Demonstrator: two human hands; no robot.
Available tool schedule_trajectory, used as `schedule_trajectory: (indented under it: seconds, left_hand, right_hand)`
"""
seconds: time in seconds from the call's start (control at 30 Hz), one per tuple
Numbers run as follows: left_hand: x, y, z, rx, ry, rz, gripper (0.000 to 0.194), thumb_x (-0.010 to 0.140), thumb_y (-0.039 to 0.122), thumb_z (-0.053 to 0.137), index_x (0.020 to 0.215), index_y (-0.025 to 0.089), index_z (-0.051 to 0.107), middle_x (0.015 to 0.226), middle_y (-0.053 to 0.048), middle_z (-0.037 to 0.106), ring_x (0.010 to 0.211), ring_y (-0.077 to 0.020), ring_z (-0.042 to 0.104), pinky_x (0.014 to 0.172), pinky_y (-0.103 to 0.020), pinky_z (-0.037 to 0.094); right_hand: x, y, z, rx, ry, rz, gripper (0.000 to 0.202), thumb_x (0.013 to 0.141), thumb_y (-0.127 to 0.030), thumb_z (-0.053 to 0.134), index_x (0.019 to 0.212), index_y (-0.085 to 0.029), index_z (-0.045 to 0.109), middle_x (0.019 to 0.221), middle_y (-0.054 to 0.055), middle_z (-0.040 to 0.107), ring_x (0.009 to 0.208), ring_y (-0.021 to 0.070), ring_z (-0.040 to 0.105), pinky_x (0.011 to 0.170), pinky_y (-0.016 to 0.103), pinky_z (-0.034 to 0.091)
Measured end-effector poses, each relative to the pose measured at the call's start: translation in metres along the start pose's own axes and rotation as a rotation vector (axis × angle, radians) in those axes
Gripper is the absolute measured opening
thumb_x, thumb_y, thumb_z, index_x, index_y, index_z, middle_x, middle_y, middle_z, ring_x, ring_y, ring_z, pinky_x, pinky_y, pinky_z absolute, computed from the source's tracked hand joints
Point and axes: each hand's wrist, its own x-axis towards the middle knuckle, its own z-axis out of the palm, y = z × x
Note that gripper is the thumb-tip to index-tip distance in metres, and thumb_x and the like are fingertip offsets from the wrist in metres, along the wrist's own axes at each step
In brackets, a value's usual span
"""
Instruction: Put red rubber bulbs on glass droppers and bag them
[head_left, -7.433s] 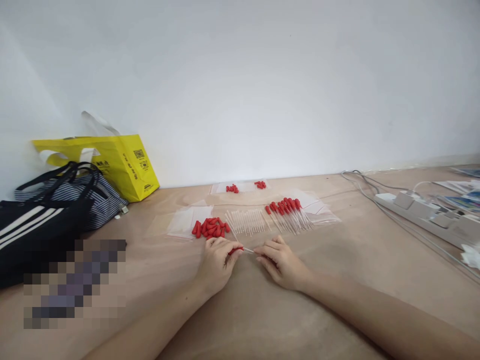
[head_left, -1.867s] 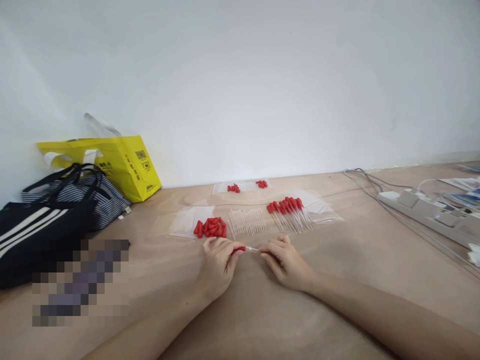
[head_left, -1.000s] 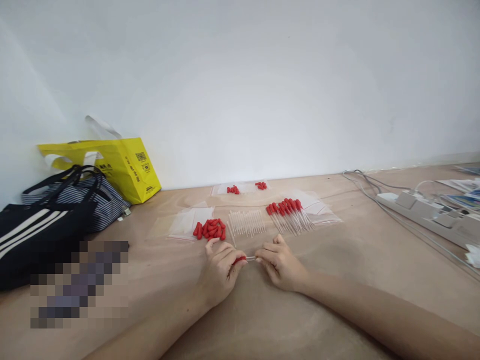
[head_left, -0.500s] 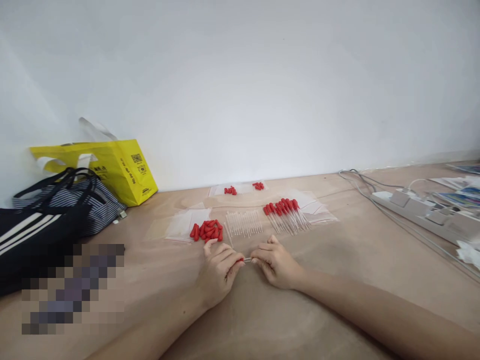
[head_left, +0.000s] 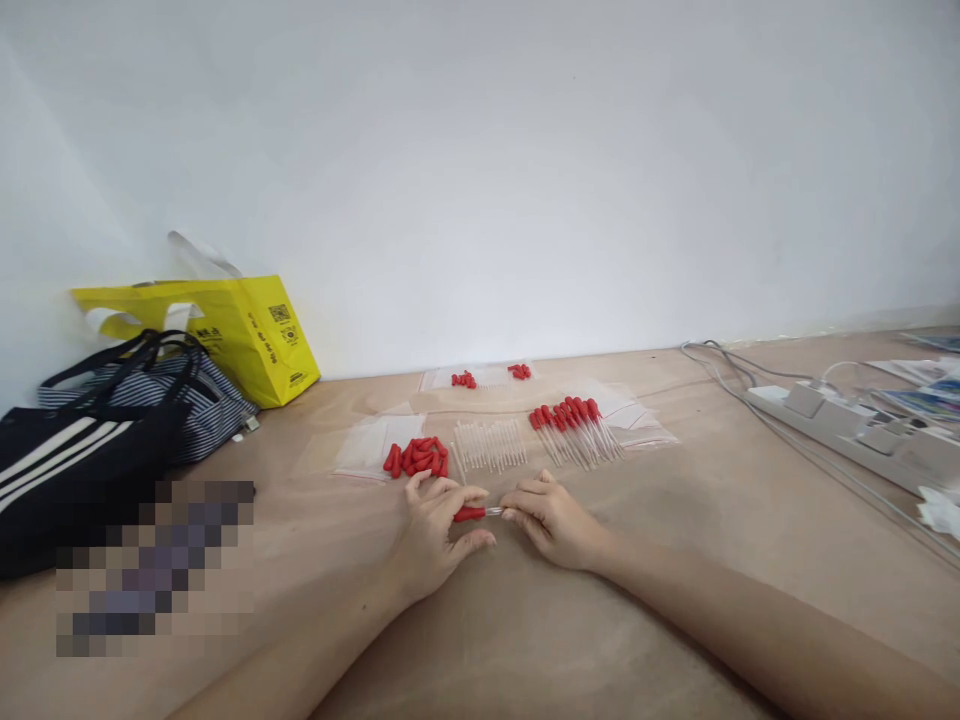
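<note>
1. Reading labels first: yellow bag [head_left: 261,335] carries two square codes and dark print, too blurred to make out. Black bag [head_left: 79,475] has white stripes. Colourful papers [head_left: 926,400] at far right, print not legible.
2. Hidden or cut off: pixel block [head_left: 154,560] masks a dark item on the table [head_left: 697,530], can't tell what. Black bag runs out at left edge, power strip [head_left: 836,445] at right edge. Far end of the held clear tube [head_left: 492,511] is lost inside the right hand [head_left: 551,522].
3. Right hand: fingers closed in a pinch on that tube. Red bulb [head_left: 470,514] sits on the tube's other end, pointing left.
4. Left hand [head_left: 439,530]: thumb and index spread apart, bulb in the gap between them. Can't tell whether a finger touches it.
5. Containers: flat plastic bags lie left of the red bulb pile [head_left: 420,457] and right of the droppers [head_left: 577,430], which have bulbs fitted. Bare tube row [head_left: 491,445] lies between pile and droppers. Clear pouch [head_left: 491,380] near the wall has two red clusters and thin tubes, in it or on it, can't tell. Striped bag [head_left: 217,405] is partly behind the black one, contents not visible.
</note>
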Motion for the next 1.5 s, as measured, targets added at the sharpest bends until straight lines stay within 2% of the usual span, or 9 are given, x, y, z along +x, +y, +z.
schedule_trajectory:
  seconds: [0.13,0.27,0.43,0.57,0.7,0.8,1.13,1.33,1.5]
  left_hand:
    - [0.0,-0.001,-0.002,0.011,0.024,0.012,0.012,0.081,0.032,0.05,0.086,0.023,0.057,0.071,0.003,0.063,0.073,-0.0154,0.055,0.088,-0.041,0.017]
    - [0.0,0.001,-0.002,0.017,0.034,-0.008,0.014,0.084,0.027,0.045,0.081,0.024,0.059,0.065,0.004,0.061,0.068,-0.0145,0.054,0.086,-0.041,0.019]
    - [-0.001,-0.005,-0.001,0.035,0.005,-0.104,0.015,0.082,0.034,0.047,0.091,0.027,0.057,0.08,0.002,0.063,0.081,-0.0181,0.054,0.088,-0.043,0.021]
    - [-0.001,-0.023,-0.005,0.121,0.145,-0.252,0.041,0.073,0.04,0.056,0.111,0.025,0.047,0.105,-0.005,0.058,0.098,-0.0257,0.048,0.086,-0.044,0.026]
    - [0.001,-0.044,-0.01,0.24,0.224,-0.37,0.033,0.072,0.033,0.057,0.103,0.024,0.051,0.099,-0.007,0.059,0.096,-0.0284,0.047,0.081,-0.045,0.028]
    - [0.001,-0.052,-0.011,0.291,0.2,-0.4,0.029,0.07,0.034,0.059,0.097,0.025,0.054,0.097,-0.006,0.059,0.096,-0.0289,0.047,0.079,-0.045,0.029]
    - [0.008,-0.052,-0.006,0.418,0.177,-0.296,0.017,0.069,0.034,0.062,0.081,0.024,0.059,0.096,-0.005,0.059,0.092,-0.0258,0.047,0.081,-0.045,0.026]
    - [0.01,-0.053,-0.005,0.437,0.195,-0.294,0.014,0.073,0.036,0.059,0.074,0.022,0.06,0.094,-0.006,0.06,0.091,-0.0252,0.049,0.081,-0.045,0.027]
    - [0.009,-0.053,-0.005,0.431,0.218,-0.317,0.012,0.074,0.031,0.059,0.067,0.022,0.061,0.09,-0.005,0.061,0.089,-0.025,0.05,0.08,-0.045,0.027]
  right_hand:
    - [0.0,0.001,-0.001,0.01,0.009,0.019,0.024,0.089,-0.022,0.033,0.088,-0.017,0.056,0.075,0.003,0.058,0.068,0.0119,0.049,0.066,0.026,0.028]
    - [-0.001,-0.002,-0.003,0.014,-0.015,0.019,0.023,0.088,-0.021,0.034,0.09,-0.017,0.057,0.077,0.002,0.058,0.07,0.0115,0.049,0.066,0.026,0.029]
    - [-0.001,-0.001,-0.008,-0.119,-0.001,0.034,0.019,0.084,-0.024,0.043,0.089,-0.02,0.061,0.079,0.003,0.058,0.077,0.0144,0.05,0.068,0.028,0.029]
    - [0.01,0.019,-0.01,-0.225,0.13,0.319,0.022,0.082,-0.021,0.042,0.092,-0.019,0.061,0.082,0.005,0.061,0.08,0.0161,0.052,0.069,0.028,0.03]
    - [0.032,0.041,-0.011,-0.388,0.177,0.674,0.024,0.081,-0.024,0.04,0.096,-0.016,0.057,0.08,0.006,0.064,0.082,0.0188,0.055,0.072,0.03,0.029]
    - [0.045,0.048,-0.009,-0.499,0.11,0.788,0.024,0.082,-0.027,0.038,0.09,-0.015,0.057,0.082,0.009,0.064,0.083,0.0205,0.056,0.073,0.032,0.028]
    - [0.056,0.051,-0.008,-0.54,0.042,0.808,0.027,0.081,-0.024,0.036,0.086,-0.016,0.061,0.096,0.011,0.061,0.093,0.0216,0.053,0.077,0.034,0.026]
    - [0.07,0.05,-0.007,-0.501,-0.019,0.914,0.026,0.077,-0.027,0.041,0.078,-0.014,0.064,0.082,0.012,0.064,0.081,0.0224,0.058,0.075,0.036,0.028]
    - [0.078,0.054,-0.006,-0.479,-0.054,0.964,0.022,0.071,-0.023,0.048,0.084,-0.014,0.064,0.085,0.012,0.064,0.081,0.022,0.059,0.075,0.036,0.029]
